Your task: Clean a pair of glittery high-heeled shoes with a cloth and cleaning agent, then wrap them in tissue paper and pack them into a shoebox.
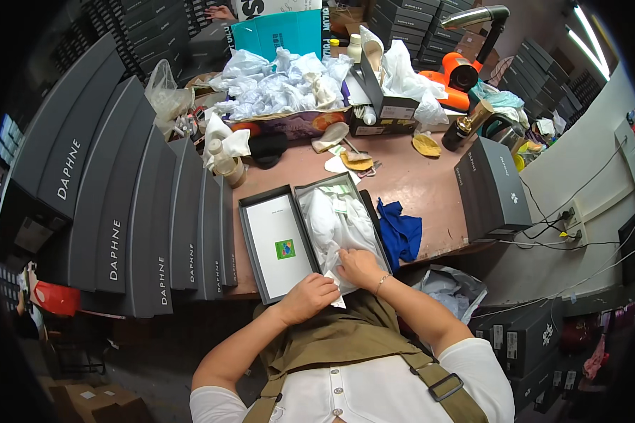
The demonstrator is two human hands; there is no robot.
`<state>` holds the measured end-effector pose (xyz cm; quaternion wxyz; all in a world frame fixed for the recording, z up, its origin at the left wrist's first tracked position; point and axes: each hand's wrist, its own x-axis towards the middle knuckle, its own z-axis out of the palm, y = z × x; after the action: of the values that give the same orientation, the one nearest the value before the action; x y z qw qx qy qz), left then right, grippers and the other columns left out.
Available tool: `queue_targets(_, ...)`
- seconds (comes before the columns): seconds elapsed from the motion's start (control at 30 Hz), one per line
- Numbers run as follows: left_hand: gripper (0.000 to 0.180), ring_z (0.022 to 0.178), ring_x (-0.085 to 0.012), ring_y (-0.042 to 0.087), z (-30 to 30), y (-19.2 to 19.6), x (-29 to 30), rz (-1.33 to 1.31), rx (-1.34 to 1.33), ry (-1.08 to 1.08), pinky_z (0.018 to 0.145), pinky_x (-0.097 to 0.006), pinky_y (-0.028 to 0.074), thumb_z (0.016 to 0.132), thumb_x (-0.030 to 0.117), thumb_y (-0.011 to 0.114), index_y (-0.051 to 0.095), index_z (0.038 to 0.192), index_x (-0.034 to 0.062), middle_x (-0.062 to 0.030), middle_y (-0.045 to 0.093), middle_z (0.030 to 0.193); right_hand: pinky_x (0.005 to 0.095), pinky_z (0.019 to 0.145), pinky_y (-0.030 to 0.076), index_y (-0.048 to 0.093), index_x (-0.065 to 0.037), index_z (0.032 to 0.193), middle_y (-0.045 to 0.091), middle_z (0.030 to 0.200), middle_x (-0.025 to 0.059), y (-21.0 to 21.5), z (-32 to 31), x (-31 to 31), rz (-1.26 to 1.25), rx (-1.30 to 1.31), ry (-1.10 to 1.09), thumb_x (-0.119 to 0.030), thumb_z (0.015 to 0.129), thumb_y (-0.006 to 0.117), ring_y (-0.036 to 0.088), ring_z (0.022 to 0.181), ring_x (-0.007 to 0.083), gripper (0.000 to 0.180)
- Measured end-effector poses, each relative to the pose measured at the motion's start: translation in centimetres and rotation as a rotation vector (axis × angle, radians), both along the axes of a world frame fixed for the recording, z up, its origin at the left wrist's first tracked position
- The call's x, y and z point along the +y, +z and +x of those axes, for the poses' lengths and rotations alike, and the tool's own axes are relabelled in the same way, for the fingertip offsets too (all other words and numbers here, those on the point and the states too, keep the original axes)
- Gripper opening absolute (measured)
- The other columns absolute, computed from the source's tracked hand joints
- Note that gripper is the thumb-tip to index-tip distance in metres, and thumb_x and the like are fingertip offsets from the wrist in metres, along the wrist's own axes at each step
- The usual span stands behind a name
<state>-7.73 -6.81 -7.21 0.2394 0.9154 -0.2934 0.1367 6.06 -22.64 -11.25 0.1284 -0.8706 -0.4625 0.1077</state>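
Note:
An open dark grey shoebox (382,255) stands at the table's near edge, filled with white tissue paper (342,229). Its lid (269,236) lies inner side up against the box's left, with a small green square on the white lining. My left hand (307,297) is closed at the box's near left corner, on a white tissue end that hangs over the rim. Inside the near end of the box, my right hand (360,269) has its fingers curled into the tissue paper. Whatever the paper covers is hidden.
Tall stacks of dark shoeboxes (141,218) line the left; more boxes (492,187) stand at right. A blue cloth (400,231) lies beside the open box. Behind are a bottle (222,161), yellow pads (426,145), a bin of crumpled tissue (282,125) and an orange blower (458,74).

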Motion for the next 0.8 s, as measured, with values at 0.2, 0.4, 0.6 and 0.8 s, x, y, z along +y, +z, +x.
queue_targets(0.2, 0.020, 0.104, -0.0221, 0.059, -0.4, 2.1, -0.2, -0.052, -0.004, -0.001, 0.087, -0.034, 0.047, 0.077, 0.008, 0.057, 0.061, 0.097, 0.0044, -0.0052, 0.062, 0.101, 0.0388, 0.065, 0.047, 0.066, 0.000, 0.097, 0.064, 0.076, 0.0208, 3.1, 4.8, -2.1, 0.250, 0.557, 0.036, -0.026, 0.078, 0.062, 0.065, 0.072, 0.0288, 0.033)
queue_targets(0.4, 0.032, 0.107, -0.0327, 0.060, 1.6, 4.9, -1.2, -0.418, -0.165, 0.136, 0.089, -0.036, 0.051, 0.075, -0.006, 0.060, 0.062, 0.107, -0.0005, -0.0152, 0.063, 0.111, 0.0247, 0.067, 0.048, 0.064, 0.001, 0.103, 0.066, 0.092, 0.0025, 1.7, 5.6, -3.4, 0.542, 1.309, -0.211, -0.017, 0.088, 0.056, 0.060, 0.076, 0.0094, 0.025)
queue_targets(0.6, 0.036, 0.107, -0.0340, 0.061, 1.5, 5.9, -1.8, -0.913, -0.262, 0.447, 0.090, -0.037, 0.049, 0.077, -0.013, 0.053, 0.060, 0.110, -0.0029, -0.0184, 0.063, 0.110, 0.0297, 0.081, 0.052, 0.062, -0.001, 0.114, 0.065, 0.106, 0.0065, 5.2, 5.5, -3.1, 0.972, 1.546, -0.308, -0.016, 0.090, 0.055, 0.064, 0.093, 0.0155, 0.028)
queue_targets(0.8, 0.030, 0.110, -0.0339, 0.056, 4.3, -1.4, -2.8, -0.251, 0.216, 0.320, 0.088, -0.037, 0.049, 0.074, -0.002, 0.058, 0.060, 0.104, -0.0020, -0.0176, 0.063, 0.107, 0.0258, 0.078, 0.051, 0.061, 0.001, 0.115, 0.066, 0.105, 0.0058, 7.8, 11.0, -4.4, 0.776, 1.472, -0.184, -0.016, 0.089, 0.056, 0.063, 0.089, 0.0113, 0.032)
